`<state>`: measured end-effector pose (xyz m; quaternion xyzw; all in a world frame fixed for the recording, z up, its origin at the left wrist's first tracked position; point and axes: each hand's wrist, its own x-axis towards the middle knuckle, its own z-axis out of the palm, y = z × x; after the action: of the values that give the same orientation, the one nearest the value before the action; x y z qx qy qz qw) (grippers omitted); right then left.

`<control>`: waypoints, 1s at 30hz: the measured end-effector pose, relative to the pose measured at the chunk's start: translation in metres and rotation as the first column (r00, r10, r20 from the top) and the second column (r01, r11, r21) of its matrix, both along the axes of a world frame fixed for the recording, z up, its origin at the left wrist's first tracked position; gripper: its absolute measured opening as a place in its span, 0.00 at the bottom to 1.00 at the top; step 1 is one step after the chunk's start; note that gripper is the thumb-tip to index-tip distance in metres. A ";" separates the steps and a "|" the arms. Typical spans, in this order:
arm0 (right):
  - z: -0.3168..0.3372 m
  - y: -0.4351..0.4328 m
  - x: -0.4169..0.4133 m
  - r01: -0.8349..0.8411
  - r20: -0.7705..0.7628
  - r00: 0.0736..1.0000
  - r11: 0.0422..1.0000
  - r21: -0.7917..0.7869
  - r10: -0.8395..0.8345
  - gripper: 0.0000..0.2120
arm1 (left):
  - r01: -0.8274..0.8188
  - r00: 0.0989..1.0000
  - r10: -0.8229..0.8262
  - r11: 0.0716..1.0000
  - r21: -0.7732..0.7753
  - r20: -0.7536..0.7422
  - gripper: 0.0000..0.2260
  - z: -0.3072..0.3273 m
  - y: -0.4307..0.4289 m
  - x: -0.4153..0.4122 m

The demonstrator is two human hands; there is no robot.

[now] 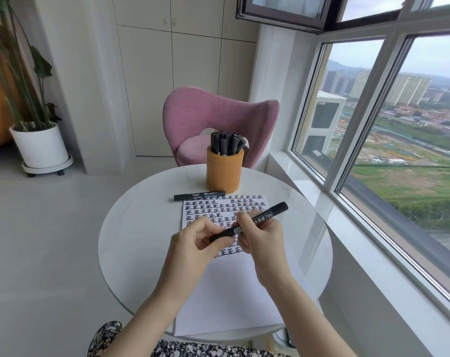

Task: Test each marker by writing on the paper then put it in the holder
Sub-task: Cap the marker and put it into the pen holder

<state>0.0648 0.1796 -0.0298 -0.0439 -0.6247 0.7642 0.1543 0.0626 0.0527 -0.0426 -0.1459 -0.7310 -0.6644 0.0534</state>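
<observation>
Now | L hand (pixel 193 243) + R hand (pixel 262 243) fingers grip marker (pixel 270 215) | rnd table (pixel 131 228): paper (pixel 226 300), holder (pixel 224 173), 2nd marker (pixel 199 196) | pink chair (pixel 213 117), window (pixel 399 124)

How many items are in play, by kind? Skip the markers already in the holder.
markers: 2 (loose marker lying on the table; held marker gripped by the left hand and right hand)
holder: 1
paper sheet: 1
Total: 4
</observation>
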 end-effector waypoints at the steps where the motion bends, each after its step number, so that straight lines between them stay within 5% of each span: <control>1: -0.001 -0.001 -0.001 0.001 0.005 1.000 1.000 -0.012 -0.001 0.23 | -0.008 1.000 0.008 1.000 0.004 -0.002 0.06 0.000 0.001 0.001; 10: -0.011 -0.001 -0.011 -0.035 0.039 0.999 0.999 -0.014 0.036 0.14 | 0.020 0.999 -0.023 0.997 0.078 0.037 0.04 0.001 0.005 -0.003; 19: -0.002 0.000 -0.017 -0.136 0.070 0.989 0.989 0.053 0.133 0.20 | -0.038 0.999 0.035 0.995 0.094 0.036 0.03 0.000 0.002 -0.012; 25: 0.015 0.012 -0.026 -0.230 0.255 0.950 0.954 0.190 0.178 0.24 | -0.164 0.983 0.163 0.986 -0.009 -0.083 0.04 0.016 -0.002 -0.029; 27: 0.014 0.021 -0.028 -0.117 0.182 0.982 0.917 0.380 0.050 0.24 | -0.200 0.973 0.194 0.979 -0.039 -0.122 0.04 0.020 -0.004 -0.037; 30: 0.013 0.032 -0.035 0.202 -0.201 0.975 0.777 0.596 -0.099 0.08 | -0.230 0.962 0.215 0.970 -0.076 -0.169 0.04 0.027 -0.004 -0.049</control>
<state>0.0299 0.2118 -0.0165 0.0194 -0.8188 0.5063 0.2701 0.0141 0.0482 -0.0155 -0.1179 -0.7670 -0.6048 0.1790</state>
